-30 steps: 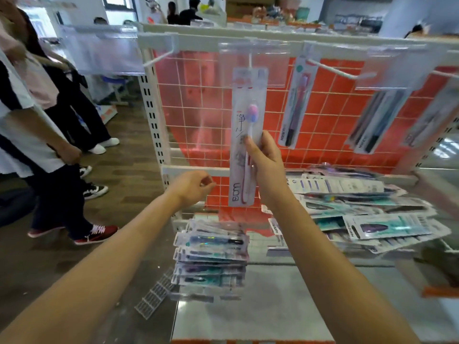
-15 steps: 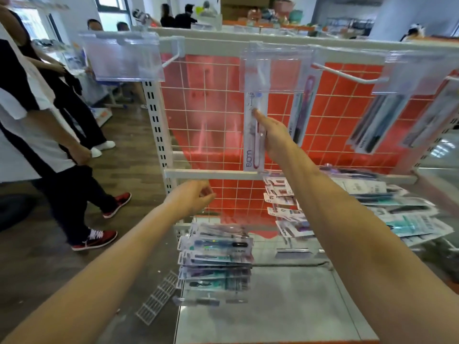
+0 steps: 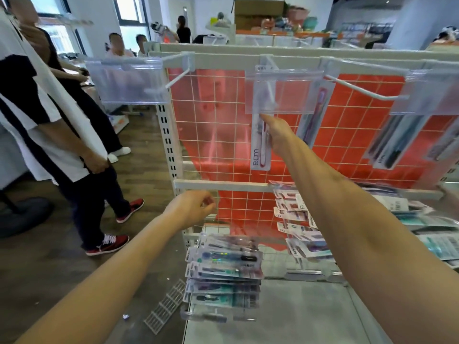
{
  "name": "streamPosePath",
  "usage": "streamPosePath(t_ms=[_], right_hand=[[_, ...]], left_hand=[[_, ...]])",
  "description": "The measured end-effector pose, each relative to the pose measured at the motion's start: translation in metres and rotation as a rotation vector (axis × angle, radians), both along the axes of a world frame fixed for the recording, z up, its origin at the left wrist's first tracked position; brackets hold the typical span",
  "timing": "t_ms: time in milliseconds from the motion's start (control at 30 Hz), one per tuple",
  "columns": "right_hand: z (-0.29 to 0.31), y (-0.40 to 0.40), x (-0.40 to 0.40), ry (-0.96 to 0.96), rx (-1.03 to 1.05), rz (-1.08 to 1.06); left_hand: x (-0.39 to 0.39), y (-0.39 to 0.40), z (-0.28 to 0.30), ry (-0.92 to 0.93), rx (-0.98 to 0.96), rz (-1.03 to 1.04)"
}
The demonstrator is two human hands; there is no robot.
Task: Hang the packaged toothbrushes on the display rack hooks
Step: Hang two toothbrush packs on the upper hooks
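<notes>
Backdrop: orange grid rack (image 3: 223,135).
Right hand (image 3: 278,135): pinching hanging toothbrush pack (image 3: 260,155).
Left hand (image 3: 191,209): loosely curled, empty.
Risk: pack slips off hook (image 3: 269,67) if released unseated.

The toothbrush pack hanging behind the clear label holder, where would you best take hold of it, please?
Pinch the toothbrush pack at its flat lower half, coming from the front right. It hangs upright; the label holder covers its top.

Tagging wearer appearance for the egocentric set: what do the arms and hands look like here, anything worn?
Both forearms are bare as far as the frame shows: no sleeves in view. The left hand and right hand carry no gloves, and no watch, band or ring is visible. No markings visible on either arm.
</notes>
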State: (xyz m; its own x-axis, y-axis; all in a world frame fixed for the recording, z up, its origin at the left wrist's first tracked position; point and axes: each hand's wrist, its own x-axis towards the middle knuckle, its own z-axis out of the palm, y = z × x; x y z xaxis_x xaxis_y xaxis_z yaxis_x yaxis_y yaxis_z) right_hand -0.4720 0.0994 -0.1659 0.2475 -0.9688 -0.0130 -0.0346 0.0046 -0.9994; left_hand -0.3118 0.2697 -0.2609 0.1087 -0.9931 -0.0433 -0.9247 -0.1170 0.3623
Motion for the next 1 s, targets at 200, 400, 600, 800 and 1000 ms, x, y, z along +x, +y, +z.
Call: streamPosePath(t_ms=[200, 400, 600, 800, 1000], right_hand=[[-0.005, 0.004, -0.002, 0.122, -0.095, 0.051], [-0.017, 0.016, -0.013, 0.287, -0.231, 0.006], [-0.042, 0.031, -0.065, 0.518, -0.304, -0.238], [-0.07, 0.076, -0.162, 0.718, -0.312, -0.389], [-0.088, 0.133, -0.253, 0.71, -0.301, -0.616]], left_hand=[[0.0, -0.004, -0.001, -0.007, -0.002, -0.031], [-0.01, -0.014, 0.0, 0.031, -0.028, -0.108], [-0.036, -0.041, -0.007, 0.09, -0.123, -0.233], [-0.096, -0.059, -0.009, 0.231, -0.155, -0.273], [-0.167, -0.055, -0.002, 0.298, -0.27, -0.364]])
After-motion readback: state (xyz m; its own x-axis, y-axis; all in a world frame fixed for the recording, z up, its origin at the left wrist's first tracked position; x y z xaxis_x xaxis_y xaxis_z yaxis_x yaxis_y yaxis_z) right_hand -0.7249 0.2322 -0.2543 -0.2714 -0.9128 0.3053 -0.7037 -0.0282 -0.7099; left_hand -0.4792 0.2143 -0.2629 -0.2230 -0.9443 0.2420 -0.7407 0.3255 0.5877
